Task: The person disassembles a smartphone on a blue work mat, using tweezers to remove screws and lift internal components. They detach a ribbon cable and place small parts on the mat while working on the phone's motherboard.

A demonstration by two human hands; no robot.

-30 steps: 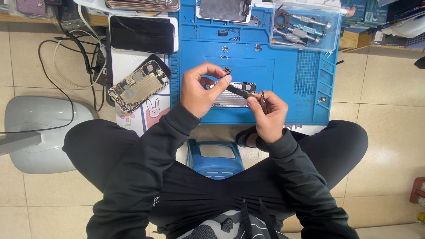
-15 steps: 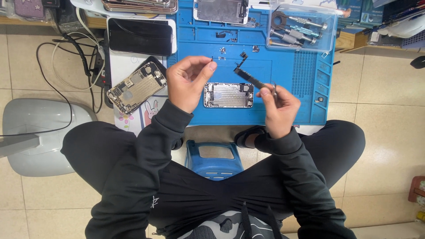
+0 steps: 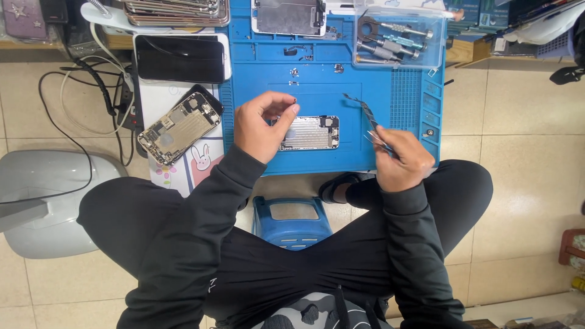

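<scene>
An opened phone housing [image 3: 311,133] with a silver inner plate lies flat in the middle of the blue work mat [image 3: 396,103]. My left hand [image 3: 262,125] hovers over the housing's left end, thumb and forefinger pinched together with nothing clearly visible between them. My right hand [image 3: 399,161] is at the mat's front right and grips metal tweezers [image 3: 376,139]. The tweezers hold a thin dark flex cable [image 3: 364,109] that points up and away from the housing.
A second opened phone [image 3: 180,128] and a dark-screened phone [image 3: 180,59] lie left of the mat beside cables [image 3: 91,91]. A clear box of screwdrivers [image 3: 396,39] and a screen assembly [image 3: 289,17] sit at the back. A blue stool [image 3: 292,219] stands between my knees.
Both hands were together over the housing a second ago. They have since parted: the right drew the cable off to the right in the tweezers, and the left closed its fingers over the housing's left end.
</scene>
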